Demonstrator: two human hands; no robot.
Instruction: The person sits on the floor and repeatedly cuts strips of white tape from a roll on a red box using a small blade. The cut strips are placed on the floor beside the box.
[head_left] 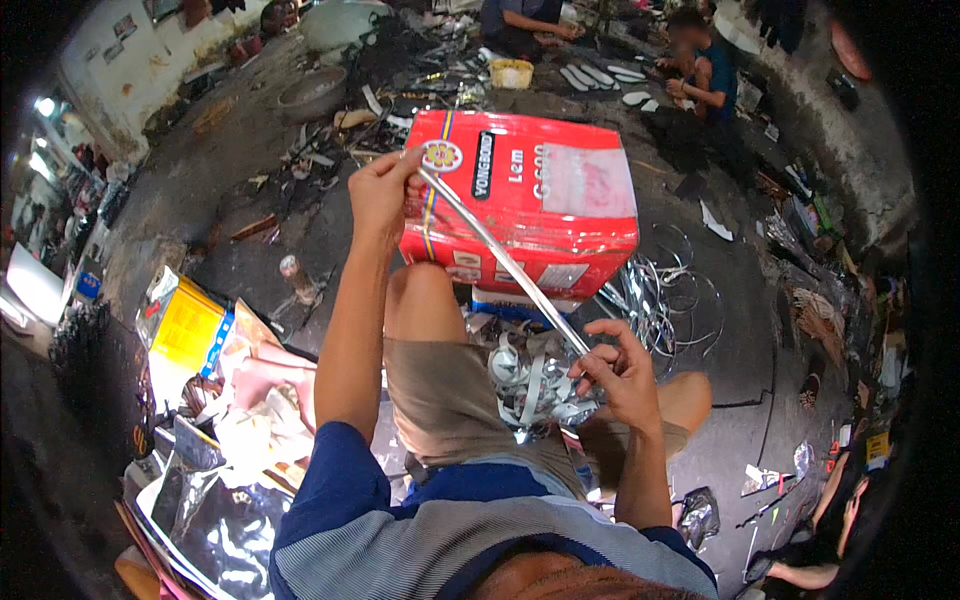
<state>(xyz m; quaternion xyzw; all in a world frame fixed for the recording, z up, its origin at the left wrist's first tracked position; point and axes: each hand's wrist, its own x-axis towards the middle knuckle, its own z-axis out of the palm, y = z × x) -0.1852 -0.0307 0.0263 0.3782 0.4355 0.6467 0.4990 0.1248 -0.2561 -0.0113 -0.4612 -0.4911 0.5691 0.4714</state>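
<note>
A long, narrow, shiny silver strip point(505, 262) stretches taut and slanting between my two hands, above the red carton. My left hand point(382, 195) pinches its far end over the left edge of the carton. Nearer to me and to the right, my right hand point(622, 375) holds the other end between thumb and fingers, the remaining fingers partly raised. The red carton point(585, 135), wrapped in clear tape, stands in front of my knees. Between my legs lies a heap of curled silver strips point(530, 385).
More loose silver strips point(655, 290) lie right of the carton. On the left stand a yellow tin point(188, 325) and a pile of pale pink sheet scraps point(270, 390). Scraps litter the dark floor. Two people sit at the far side, and another person's limbs show at lower right.
</note>
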